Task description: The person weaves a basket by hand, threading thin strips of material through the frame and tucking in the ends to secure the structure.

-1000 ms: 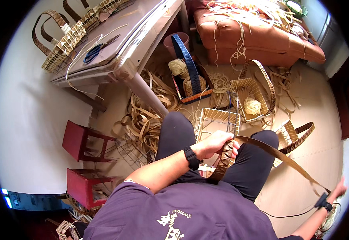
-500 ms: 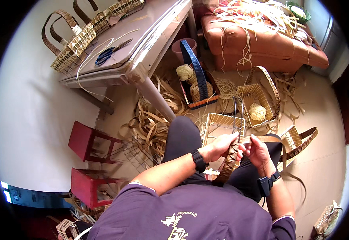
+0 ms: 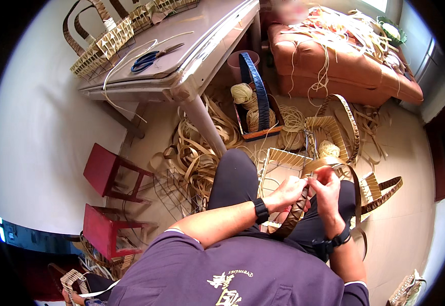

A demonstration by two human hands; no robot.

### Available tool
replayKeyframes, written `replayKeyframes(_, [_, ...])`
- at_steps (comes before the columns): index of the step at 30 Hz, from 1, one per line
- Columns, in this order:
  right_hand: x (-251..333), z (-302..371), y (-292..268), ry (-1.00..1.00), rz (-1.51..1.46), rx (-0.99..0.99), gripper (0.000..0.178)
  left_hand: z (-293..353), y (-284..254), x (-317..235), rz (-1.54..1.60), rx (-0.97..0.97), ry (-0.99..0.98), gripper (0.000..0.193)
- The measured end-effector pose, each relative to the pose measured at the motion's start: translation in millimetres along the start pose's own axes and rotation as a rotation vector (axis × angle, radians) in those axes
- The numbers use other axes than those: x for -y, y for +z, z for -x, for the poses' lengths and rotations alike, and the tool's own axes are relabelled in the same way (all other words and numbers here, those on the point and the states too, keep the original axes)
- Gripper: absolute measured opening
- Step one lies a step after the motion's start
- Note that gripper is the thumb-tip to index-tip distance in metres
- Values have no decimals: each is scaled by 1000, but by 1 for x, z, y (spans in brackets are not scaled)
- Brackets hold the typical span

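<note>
A wire-framed basket (image 3: 266,167) with pale woven sides rests between my knees. Its arched handle (image 3: 297,210) is wrapped in dark brown strip on the near part; farther along, thin dark wires are bare. My left hand (image 3: 289,192) is closed round the handle where the wrapping ends. Right beside it, my right hand (image 3: 327,189) pinches the flat brown strip (image 3: 357,189) against the handle. The strip arches over my right fingers and hangs down past my right knee. The fingertips of both hands nearly meet and partly hide the wrapping.
Ahead lie a blue-handled basket (image 3: 261,133) with twine balls and another handled basket (image 3: 340,133). Scissors (image 3: 151,59) lie on the table (image 3: 202,38). Loose strips (image 3: 192,145) cover the floor near red stools (image 3: 100,171). Another person's hand (image 3: 74,298) shows at lower left.
My right hand has moved in toward the left hand and the handle. The strip, stretched out to the right before, now bends in a loop over my right fingers.
</note>
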State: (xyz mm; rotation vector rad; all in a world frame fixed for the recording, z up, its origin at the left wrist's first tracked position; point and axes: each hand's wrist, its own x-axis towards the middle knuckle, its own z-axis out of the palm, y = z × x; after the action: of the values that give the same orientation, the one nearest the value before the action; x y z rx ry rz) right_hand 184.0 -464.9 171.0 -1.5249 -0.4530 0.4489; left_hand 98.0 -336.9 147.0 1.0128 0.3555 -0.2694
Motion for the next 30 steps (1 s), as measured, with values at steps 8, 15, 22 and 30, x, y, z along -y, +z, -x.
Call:
replayKeyframes(8, [-18,6,18,385,-500,129,31,25,-23,-67,-1008,40,42,51])
replayKeyframes(15, [-25,5,22,527,-487,25,20,2,-39,-44,-88,139,234,54])
replayKeyframes(22, [-13,7,25,531,-485,108,19,-27,-57,-32,142,410,-42,62])
replayKeyframes(30, [-9,11,27,553,-434,107,24,-43,-72,-27,84,496,-44,51])
